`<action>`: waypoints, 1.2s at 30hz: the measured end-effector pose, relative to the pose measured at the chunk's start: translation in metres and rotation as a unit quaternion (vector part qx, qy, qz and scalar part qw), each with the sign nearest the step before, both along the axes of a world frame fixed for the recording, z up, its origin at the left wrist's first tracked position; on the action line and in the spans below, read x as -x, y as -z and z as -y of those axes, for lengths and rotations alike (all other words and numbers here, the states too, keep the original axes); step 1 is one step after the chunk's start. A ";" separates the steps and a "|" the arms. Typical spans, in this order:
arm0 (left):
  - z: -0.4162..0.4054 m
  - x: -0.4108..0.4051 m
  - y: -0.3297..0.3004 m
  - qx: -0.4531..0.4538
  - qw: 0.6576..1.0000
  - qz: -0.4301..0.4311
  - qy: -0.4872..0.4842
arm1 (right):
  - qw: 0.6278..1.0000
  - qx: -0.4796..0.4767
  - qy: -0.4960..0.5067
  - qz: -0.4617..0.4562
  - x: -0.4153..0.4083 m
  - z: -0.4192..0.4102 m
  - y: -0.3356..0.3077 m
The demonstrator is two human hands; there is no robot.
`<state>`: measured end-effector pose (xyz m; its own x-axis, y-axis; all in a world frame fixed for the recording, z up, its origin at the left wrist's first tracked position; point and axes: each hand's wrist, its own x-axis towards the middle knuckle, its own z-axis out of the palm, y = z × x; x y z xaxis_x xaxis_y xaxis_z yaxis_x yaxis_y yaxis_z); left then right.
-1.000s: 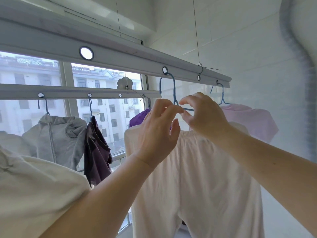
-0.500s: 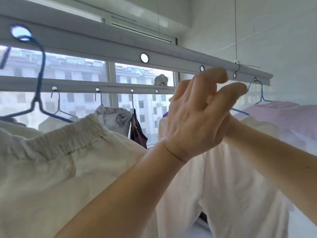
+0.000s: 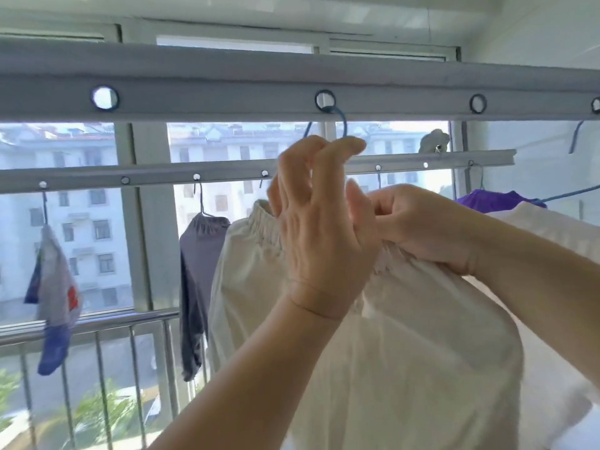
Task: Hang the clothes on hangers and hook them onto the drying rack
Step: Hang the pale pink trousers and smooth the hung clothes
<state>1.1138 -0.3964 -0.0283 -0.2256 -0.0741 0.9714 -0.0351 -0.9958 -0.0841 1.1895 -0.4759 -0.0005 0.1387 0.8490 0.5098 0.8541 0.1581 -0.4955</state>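
Near rack rail (image 3: 227,89), blue hanger hook (image 3: 341,120) through hole; cream trousers (image 3: 373,352) hanging beneath

1 view only, from a camera worn on the person's head, tilted slightly upward and forward toward the window. It sits close under the near rack bar (image 3: 227,102), which crosses the whole top of the frame, with the far rack bar (image 3: 227,172) lower and further off, just before the glass. Both forearms rise from the bottom edge, the left hand (image 3: 319,222) and right hand (image 3: 418,225) near centre, close to the lens. Wide-angle bending shows at the edges; with no second view, nothing is shared
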 end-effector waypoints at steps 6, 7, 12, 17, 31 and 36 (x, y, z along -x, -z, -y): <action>-0.057 0.031 0.018 0.202 0.963 -0.173 -0.048 | 0.981 -0.174 0.046 -0.065 0.027 -0.022 0.019; -0.061 0.034 0.021 0.198 0.958 -0.202 -0.054 | 0.976 -0.196 0.058 -0.071 0.032 -0.024 0.021; -0.064 0.045 0.025 0.148 0.956 -0.250 -0.043 | 0.931 -0.321 0.071 -0.160 0.047 -0.034 0.024; -0.067 0.057 0.028 0.170 0.945 -0.277 -0.033 | 0.906 -0.405 0.033 -0.119 0.065 -0.040 0.028; -0.118 0.155 0.067 0.206 0.964 -0.157 -0.056 | 0.941 -0.319 -0.110 -0.023 0.168 -0.103 0.038; -0.132 0.206 0.068 0.235 0.960 -0.114 -0.103 | 0.951 -0.267 -0.154 -0.037 0.213 -0.129 0.033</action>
<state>0.9081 -0.2644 -0.0964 -0.0297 0.3638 0.9310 0.2022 -0.9100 0.3621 0.9765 -0.3470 -0.0340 -0.0225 0.4787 0.8777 0.6929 0.6403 -0.3315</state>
